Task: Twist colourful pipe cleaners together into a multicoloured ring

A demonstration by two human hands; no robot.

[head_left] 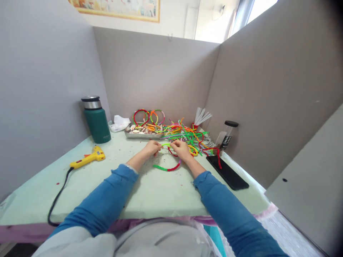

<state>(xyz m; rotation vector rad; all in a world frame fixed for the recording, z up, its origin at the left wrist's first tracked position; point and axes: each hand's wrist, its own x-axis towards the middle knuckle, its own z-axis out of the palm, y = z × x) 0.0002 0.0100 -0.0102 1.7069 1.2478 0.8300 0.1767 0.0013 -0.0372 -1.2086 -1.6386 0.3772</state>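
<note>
My left hand (pixel 153 147) is closed in a pinch at the left end of a bright yellow-green pipe cleaner stretch (pixel 166 144). At its other end my right hand (pixel 181 150) pinches too, fingertips pressed together. Below the hands curves a fuzzy band (pixel 168 170) in green, red and pink, its pink part running up under my right hand. Whether it joins the yellow-green stretch is hidden by the hand. Behind my right hand lies a yellow pipe cleaner loop (pixel 193 150).
A metal tray (pixel 144 136) of shells stands at the back, with colourful hoops (pixel 141 111) propped on it. Loose pipe cleaners (pixel 184 132) pile beside it. A yellow glue gun (pixel 88 158) and green bottle (pixel 97 123) stand left; a black phone (pixel 227 173) lies right.
</note>
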